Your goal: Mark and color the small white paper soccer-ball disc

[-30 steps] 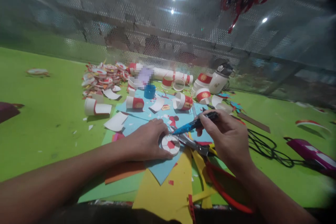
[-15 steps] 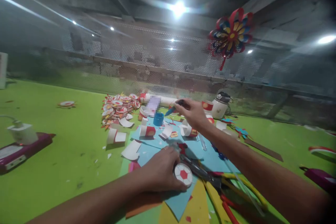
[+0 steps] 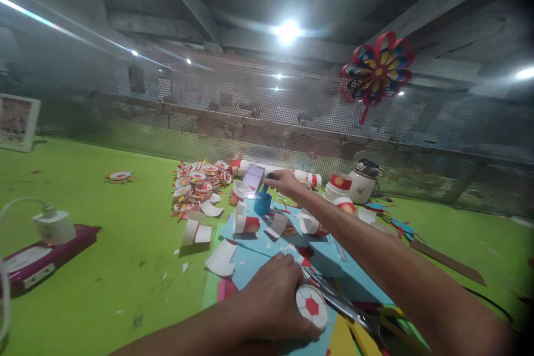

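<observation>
Pot (image 3: 262, 204), blue, far, likely light and easily tipped. At its mouth, marker (image 3: 265, 188), dark end pinched in fingers of right hand (image 3: 284, 182), tip unseen; probably stiff and smooth, best held by the barrel. Nearer, in clasp of left hand (image 3: 281, 296), red-centred white disc (image 3: 312, 308), likely light card, crushable, best taken by the rim. Just right, metal scissors (image 3: 350, 307).
</observation>
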Tool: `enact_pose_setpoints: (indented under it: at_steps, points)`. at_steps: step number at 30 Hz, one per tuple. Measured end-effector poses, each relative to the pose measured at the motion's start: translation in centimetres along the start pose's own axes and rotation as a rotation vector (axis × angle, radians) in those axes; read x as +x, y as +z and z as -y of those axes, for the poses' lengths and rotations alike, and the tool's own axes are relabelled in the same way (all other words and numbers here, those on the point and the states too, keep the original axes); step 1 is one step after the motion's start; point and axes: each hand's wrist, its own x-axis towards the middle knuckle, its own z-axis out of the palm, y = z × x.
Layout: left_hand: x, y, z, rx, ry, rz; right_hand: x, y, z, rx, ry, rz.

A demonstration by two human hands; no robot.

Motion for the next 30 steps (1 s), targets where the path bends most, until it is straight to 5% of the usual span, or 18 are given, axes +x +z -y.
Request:
enact_pose_setpoints:
  at_steps: [18, 30]
  points:
    - [0.0, 0.2, 0.0, 0.001, -0.023, -0.012, -0.6, -1.9, -1.6, 0.108, 0.005, 0.108]
    - [0.0, 0.1, -0.1, -0.03, -0.041, -0.013, -1.0, -2.8, -2.9, 0.147, 0.023, 0.019]
